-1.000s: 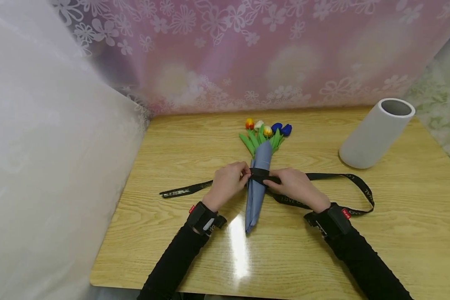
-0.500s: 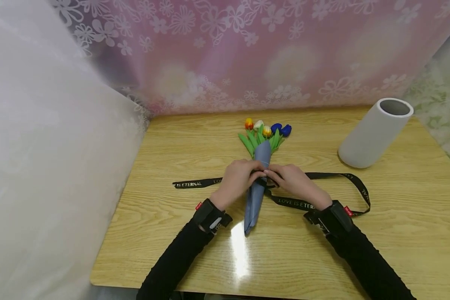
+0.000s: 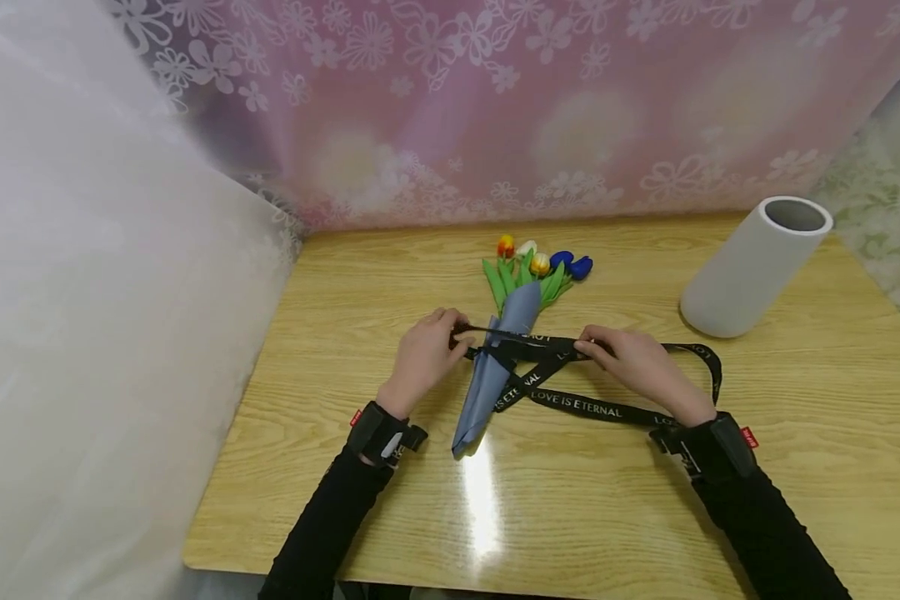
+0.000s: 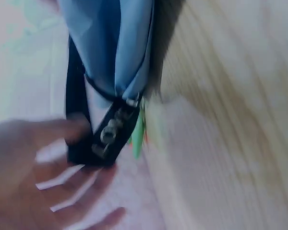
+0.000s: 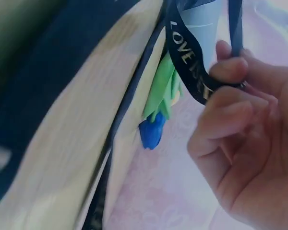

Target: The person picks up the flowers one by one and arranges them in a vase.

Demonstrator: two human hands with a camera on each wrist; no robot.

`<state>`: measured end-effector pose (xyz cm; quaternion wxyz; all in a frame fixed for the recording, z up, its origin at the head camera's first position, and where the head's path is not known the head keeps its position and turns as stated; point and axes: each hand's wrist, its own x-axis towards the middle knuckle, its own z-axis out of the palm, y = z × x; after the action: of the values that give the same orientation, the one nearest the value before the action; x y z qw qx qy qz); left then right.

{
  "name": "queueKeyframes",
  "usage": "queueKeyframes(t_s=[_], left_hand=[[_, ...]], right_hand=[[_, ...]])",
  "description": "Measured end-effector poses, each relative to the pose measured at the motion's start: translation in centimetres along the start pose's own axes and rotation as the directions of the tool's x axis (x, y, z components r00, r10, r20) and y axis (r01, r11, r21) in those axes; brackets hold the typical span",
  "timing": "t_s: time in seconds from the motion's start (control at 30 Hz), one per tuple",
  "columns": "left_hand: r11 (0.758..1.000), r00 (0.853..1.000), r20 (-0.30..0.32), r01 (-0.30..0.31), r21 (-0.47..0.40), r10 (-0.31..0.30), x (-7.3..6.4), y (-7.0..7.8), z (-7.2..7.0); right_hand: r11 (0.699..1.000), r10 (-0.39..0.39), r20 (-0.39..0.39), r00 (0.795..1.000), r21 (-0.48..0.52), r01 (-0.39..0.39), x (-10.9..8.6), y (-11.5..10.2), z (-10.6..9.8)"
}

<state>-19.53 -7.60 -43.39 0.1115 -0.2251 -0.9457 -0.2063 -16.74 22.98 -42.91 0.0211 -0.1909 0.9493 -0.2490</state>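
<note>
A small bunch of tulips (image 3: 540, 264), orange, white, yellow and blue with green leaves, lies on the table in a blue-grey wrapper (image 3: 521, 310). Black ribbon (image 3: 577, 406) printed "LOVE IS ETERNAL" crosses the wrapper's middle. To the left of the bouquet my left hand (image 3: 426, 358) pinches a loop of ribbon; the left wrist view shows this folded ribbon (image 4: 113, 132) at the thumb and fingers. On the right, my right hand (image 3: 637, 367) pinches another ribbon part between thumb and forefinger, as the right wrist view shows at the ribbon (image 5: 185, 50). Ribbon stretches between both hands.
A tall white vase (image 3: 746, 271) leans in view at the table's back right. The wooden table (image 3: 330, 283) meets a pink floral curtain (image 3: 450, 117) behind and white sheeting (image 3: 120, 333) at left. A ribbon loop trails under my right forearm.
My hands, close together over the wrapper half a second ago, have moved apart, drawing ribbon out both ways. The wrapper's lower end has swung left. The ribbon's left tail no longer lies out on the table.
</note>
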Motion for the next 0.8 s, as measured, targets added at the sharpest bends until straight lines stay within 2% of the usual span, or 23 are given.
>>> queueKeyframes(t_s=[0.07,0.13,0.2,0.27,0.33,0.43,0.5,0.57,0.7,0.8], left_hand=[[0.994,0.995,0.01,-0.102,-0.03,0.102,0.5,0.9,0.3],[0.977,0.979,0.018,-0.203,-0.07,0.204,1.1,2.1,0.5],[0.958,0.962,0.012,-0.272,-0.093,0.274,1.5,3.3,0.5],[0.949,0.953,-0.002,-0.303,-0.093,0.304,1.8,4.1,0.4],[0.955,0.957,-0.026,-0.29,-0.068,0.289,2.0,4.2,0.1],[0.978,0.976,-0.088,-0.205,-0.031,0.202,1.9,2.7,-0.7],[0.992,0.984,-0.136,-0.124,-0.021,0.12,1.6,0.9,-1.3],[0.999,0.984,-0.175,-0.025,-0.028,0.02,1.0,-1.3,-1.9],[0.985,0.966,-0.191,0.171,-0.029,-0.173,-0.5,-5.1,-3.1],[0.957,0.939,-0.188,0.289,-0.02,-0.288,-1.6,-7.0,-3.7]], right_hand=[[1.0,-0.025,-0.034,0.999,-0.005,0.025,0.4,-0.6,0.0],[0.997,-0.074,-0.068,0.995,-0.006,0.074,1.0,-1.6,0.0],[0.992,-0.126,-0.096,0.987,-0.004,0.126,1.5,-2.6,0.2],[0.986,-0.167,-0.113,0.979,0.003,0.169,1.9,-3.5,0.3],[0.983,-0.18,-0.12,0.976,0.014,0.182,1.9,-3.9,0.3],[0.989,-0.144,-0.105,0.984,0.022,0.147,1.4,-3.8,0.1],[0.994,-0.105,-0.095,0.99,0.012,0.107,0.9,-3.3,-0.2],[0.997,-0.073,-0.091,0.993,0.003,0.073,0.4,-2.6,-0.4],[0.998,-0.064,-0.081,0.995,0.013,0.065,-0.1,-1.7,-0.4],[0.996,-0.087,-0.07,0.994,0.023,0.089,0.0,-1.7,-0.1]])
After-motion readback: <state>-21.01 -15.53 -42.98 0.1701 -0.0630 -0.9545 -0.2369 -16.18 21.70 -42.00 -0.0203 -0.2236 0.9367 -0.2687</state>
